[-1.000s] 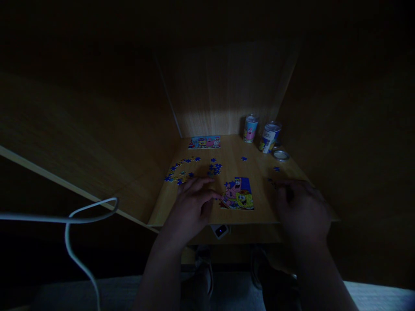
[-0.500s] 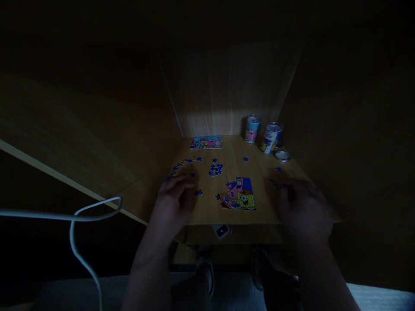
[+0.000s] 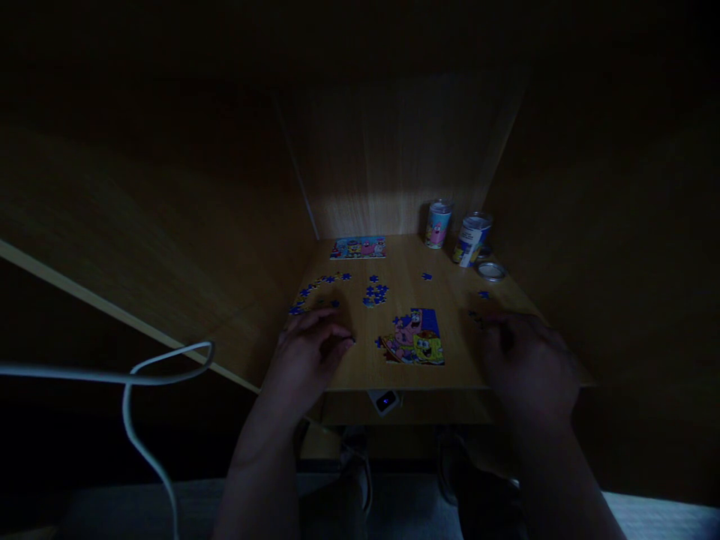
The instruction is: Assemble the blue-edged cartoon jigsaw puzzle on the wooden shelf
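Pinches small, dark, mostly hidden jigsaw piece [image 3: 352,340] in left hand [image 3: 304,351]; best turned to match flat, pink-yellow-blue, part-built puzzle [image 3: 415,341] right of this pinch; cannot tell grip of curled right hand [image 3: 529,361] farther right

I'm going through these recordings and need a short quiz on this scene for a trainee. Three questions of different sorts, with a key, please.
1. True or false: the partly joined puzzle lies between the left hand and the right hand.

2. Fill in the missing word: of the two hands, the ___ one is nearer the round lid.

3. What stands at the back right of the wooden surface?
a) a stack of books
b) two cylindrical containers
c) a desk lamp

Key: 1. True. 2. right. 3. b
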`<action>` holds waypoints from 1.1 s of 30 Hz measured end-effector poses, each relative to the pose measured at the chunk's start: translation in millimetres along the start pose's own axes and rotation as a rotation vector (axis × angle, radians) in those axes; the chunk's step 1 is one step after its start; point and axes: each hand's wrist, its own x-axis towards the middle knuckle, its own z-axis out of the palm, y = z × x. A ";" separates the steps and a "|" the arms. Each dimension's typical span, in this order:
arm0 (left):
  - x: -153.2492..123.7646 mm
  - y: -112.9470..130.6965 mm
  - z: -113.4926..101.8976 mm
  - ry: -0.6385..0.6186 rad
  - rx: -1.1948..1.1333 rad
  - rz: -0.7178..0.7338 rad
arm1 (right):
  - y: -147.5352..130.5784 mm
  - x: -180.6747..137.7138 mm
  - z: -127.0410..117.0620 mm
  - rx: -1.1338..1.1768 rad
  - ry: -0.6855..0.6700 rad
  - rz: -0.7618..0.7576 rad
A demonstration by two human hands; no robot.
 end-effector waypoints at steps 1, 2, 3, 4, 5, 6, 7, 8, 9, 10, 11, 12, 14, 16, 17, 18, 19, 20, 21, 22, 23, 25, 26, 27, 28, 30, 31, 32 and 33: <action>-0.3 0.1 -0.9 -0.018 -0.004 0.021 | 0.0 0.3 -0.2 -0.002 -0.002 0.000; -0.6 0.5 -1.7 -0.039 -0.005 0.043 | 0.2 0.6 -0.2 -0.004 -0.005 -0.002; -0.9 1.0 -2.4 -0.060 -0.007 0.063 | 0.3 0.9 -0.1 -0.007 -0.008 -0.004; -1.0 1.7 -2.9 -0.072 -0.013 0.079 | 0.6 1.0 0.1 -0.010 -0.010 -0.005; -1.0 2.5 -3.2 -0.066 -0.023 0.086 | 0.7 1.1 0.3 -0.011 -0.010 -0.007; -0.8 3.1 -3.3 -0.044 -0.036 0.082 | 0.8 1.1 0.6 -0.011 -0.007 -0.009; -0.6 3.7 -3.3 -0.010 -0.048 0.067 | 0.8 1.0 0.9 -0.008 -0.002 -0.011; -0.4 4.2 -3.0 0.026 -0.056 0.045 | 0.8 0.9 1.2 -0.006 0.006 -0.013; -0.2 4.6 -2.6 0.055 -0.058 0.023 | 0.7 0.7 1.4 -0.005 0.013 -0.016; -0.1 4.9 -2.1 0.069 -0.051 0.001 | 0.7 0.4 1.7 -0.008 0.018 -0.019; 0.0 5.2 -1.3 0.070 -0.035 -0.019 | 0.8 0.2 2.1 -0.012 0.021 -0.020; -0.1 5.6 -0.4 0.065 -0.013 -0.035 | 1.1 -0.1 2.4 -0.016 0.020 -0.021; -0.3 6.7 2.1 0.065 0.047 -0.062 | 1.9 -0.6 3.0 -0.024 0.012 -0.020; -0.5 8.9 4.6 0.073 0.096 -0.074 | 2.5 -0.9 3.2 -0.020 0.010 -0.016; -0.5 10.3 5.6 0.068 0.105 -0.068 | 2.6 -0.9 3.1 -0.016 0.010 -0.016; -0.5 11.9 6.2 0.054 0.100 -0.056 | 2.5 -0.8 2.9 -0.015 0.011 -0.015; -0.4 13.7 6.5 0.033 0.083 -0.041 | 2.2 -0.6 2.5 -0.018 0.012 -0.012; -0.4 15.4 6.4 0.006 0.058 -0.025 | 1.8 -0.4 2.1 -0.021 0.012 -0.011; -0.4 17.0 6.1 -0.025 0.030 -0.011 | 1.4 -0.2 1.7 -0.022 0.011 -0.010; -0.4 18.3 5.6 -0.053 0.001 0.003 | 0.9 0.0 1.4 -0.020 0.010 -0.010; -0.4 19.3 5.1 -0.079 -0.027 0.016 | 0.6 0.2 1.1 -0.014 0.008 -0.012; -0.7 20.0 4.1 -0.111 -0.072 0.038 | 0.3 0.3 0.9 -0.002 0.006 -0.010; -0.9 19.9 3.6 -0.115 -0.091 0.045 | 0.2 0.3 0.9 -0.002 0.004 -0.010; -1.2 19.5 3.2 -0.111 -0.108 0.047 | 0.2 0.2 0.9 -0.007 0.004 -0.008; -1.4 18.9 2.7 -0.108 -0.123 0.044 | 0.2 0.2 0.9 -0.011 0.003 -0.007; -1.9 17.6 1.9 -0.108 -0.141 0.035 | 0.2 0.1 1.0 -0.013 0.001 -0.004; -2.0 17.0 1.6 -0.112 -0.143 0.030 | 0.3 0.1 1.1 -0.006 -0.001 -0.003; -2.2 16.6 1.4 -0.116 -0.140 0.024 | 0.4 0.1 1.2 -0.001 -0.003 -0.001; -2.2 16.3 1.3 -0.120 -0.136 0.018 | 0.7 0.2 1.3 0.003 -0.004 0.001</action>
